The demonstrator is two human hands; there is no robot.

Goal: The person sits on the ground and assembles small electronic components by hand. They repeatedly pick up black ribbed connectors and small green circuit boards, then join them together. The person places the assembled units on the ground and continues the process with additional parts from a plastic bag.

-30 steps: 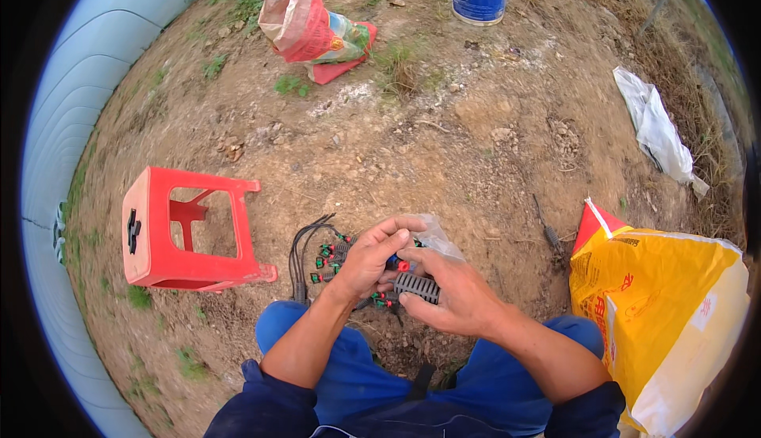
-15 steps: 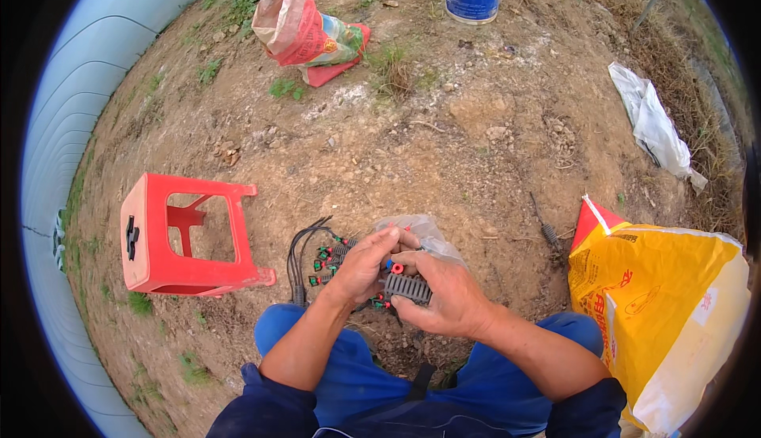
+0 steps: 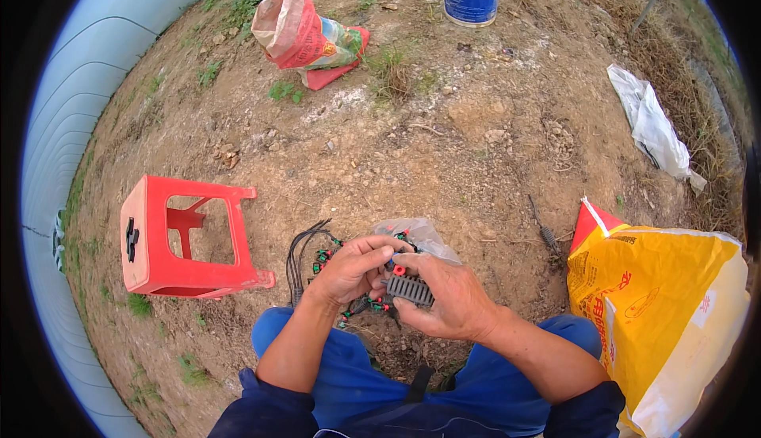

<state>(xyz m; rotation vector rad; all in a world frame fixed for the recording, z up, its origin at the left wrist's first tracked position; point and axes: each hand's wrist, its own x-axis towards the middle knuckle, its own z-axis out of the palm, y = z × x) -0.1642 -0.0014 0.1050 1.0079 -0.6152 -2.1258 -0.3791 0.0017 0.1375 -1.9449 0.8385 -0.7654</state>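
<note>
Between my knees, my two hands meet over a small sprinkler part: a dark grey ribbed plastic piece (image 3: 410, 289) with a red and blue fitting (image 3: 399, 270) beside it. My right hand (image 3: 456, 295) is closed round the ribbed piece, thumb below and fingers above. The thumb and fingers of my left hand (image 3: 358, 266) are closed at the blue end of the fitting; its tip is partly hidden. Beneath my hands lie several similar black, green and red sprinkler parts (image 3: 322, 260), with looped black thin tubes (image 3: 296, 262) at their left.
A clear plastic bag (image 3: 424, 236) lies just beyond my hands. A red stool (image 3: 238, 228) lies on its side at left; a yellow sack (image 3: 634, 295) stands at right. Farther off are an open red sack (image 3: 305, 42), a white-blue bucket (image 3: 470, 2) and a white sheet (image 3: 650, 117).
My left hand has shifted slightly down and left, its fingers now lying flatter over the fitting. My right hand keeps hold of the ribbed piece in nearly the same place.
</note>
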